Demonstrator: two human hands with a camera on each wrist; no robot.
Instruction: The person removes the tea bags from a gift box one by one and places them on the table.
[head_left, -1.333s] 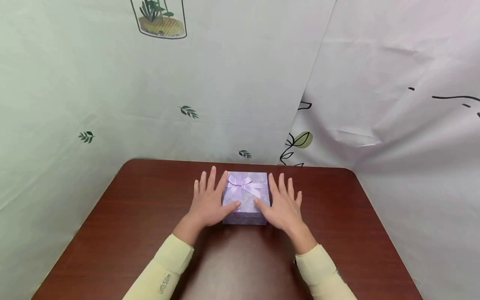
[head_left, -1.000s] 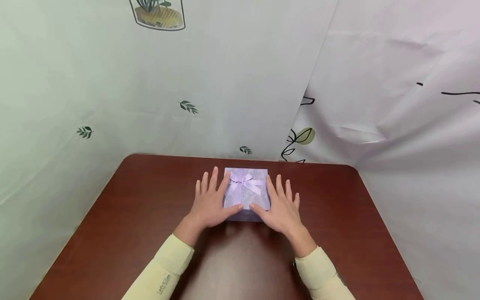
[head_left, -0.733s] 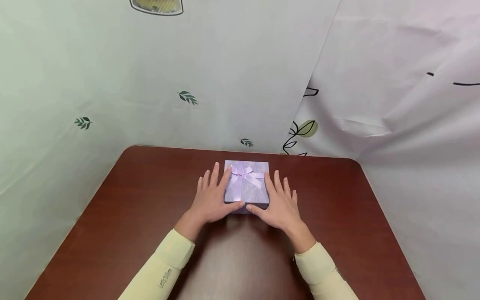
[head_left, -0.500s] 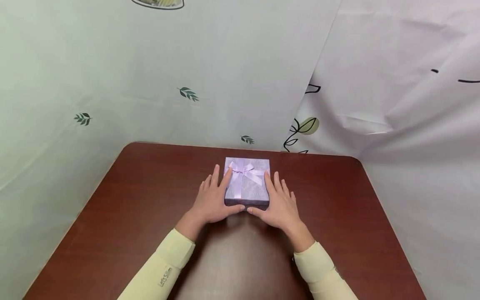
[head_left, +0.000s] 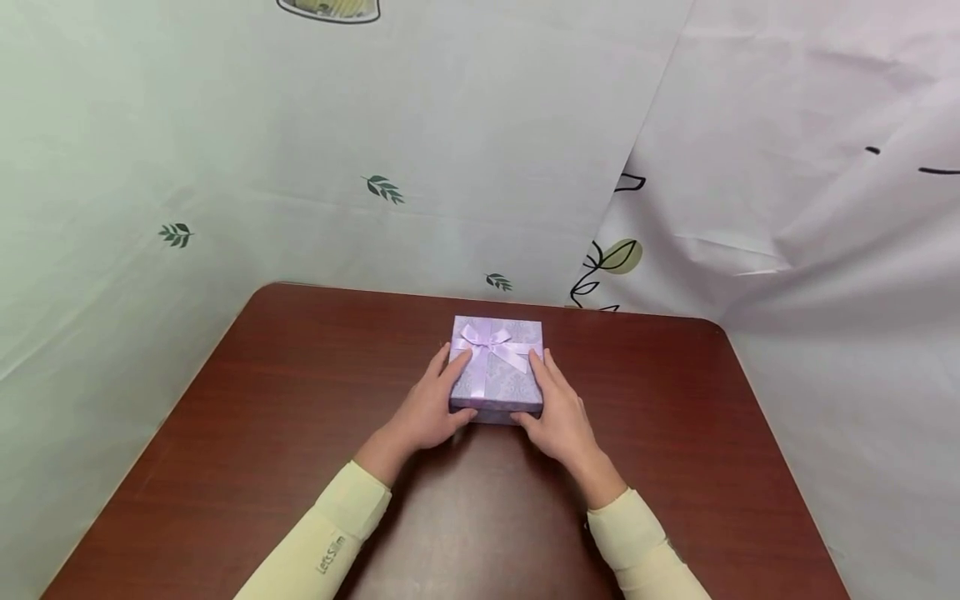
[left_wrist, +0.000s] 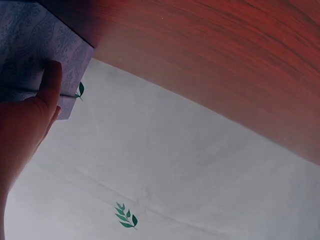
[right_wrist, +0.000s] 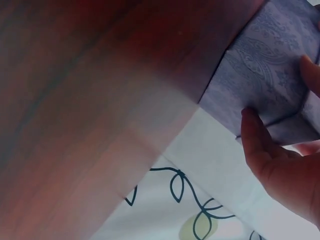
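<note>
A lilac patterned gift box (head_left: 512, 385) with a ribbon bow (head_left: 486, 342) on its lid stands on the table, towards the far edge. My left hand (head_left: 426, 412) grips its left side, thumb at the near face and index fingertip on the lid's edge. On the other side my right hand (head_left: 564, 418) holds it likewise. From the left wrist, one finger of the left hand (left_wrist: 22, 125) presses the wall of the box (left_wrist: 25, 45) below the lid. The right wrist view has the right hand (right_wrist: 290, 175) with a fingertip against the box wall (right_wrist: 255, 65). The remaining fingers are mostly hidden.
The dark red-brown wooden table (head_left: 262, 433) has rounded far corners. Behind it hangs a pale cloth backdrop (head_left: 450, 125) printed with leaves, folded into creases at the right. Light yellow sleeves (head_left: 352, 500) cover both forearms.
Both hands went from spread fingers to gripping the box's sides, thumbs moving from the lid down to the near face. The head view tilted downward, so backdrop and table shifted up.
</note>
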